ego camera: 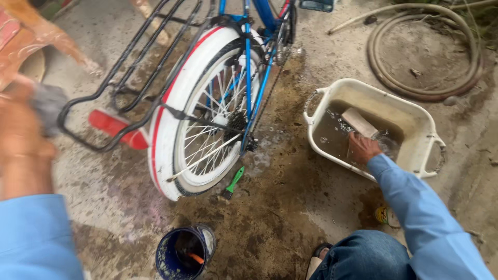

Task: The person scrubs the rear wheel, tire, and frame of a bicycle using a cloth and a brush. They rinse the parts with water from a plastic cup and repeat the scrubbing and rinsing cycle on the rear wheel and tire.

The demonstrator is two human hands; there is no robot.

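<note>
My right hand (362, 147) reaches into a white plastic tub (415, 111) of murky water and grips a pale rectangular sponge (359, 122) at the water's surface. My left hand (21, 129) is blurred at the left edge, closed on a grey cloth (49, 103) beside the black rear rack (129, 78) of a blue bicycle. The bicycle's rear wheel (207, 119) has a white mudguard with a red stripe and a red reflector (116, 128).
A green-handled brush (233, 182) lies on the wet concrete by the wheel. A dark blue bucket (184, 254) holding an orange-handled tool stands near my knee. A coiled hose (425, 57) lies behind the tub. A small yellow can (383, 215) sits by my leg.
</note>
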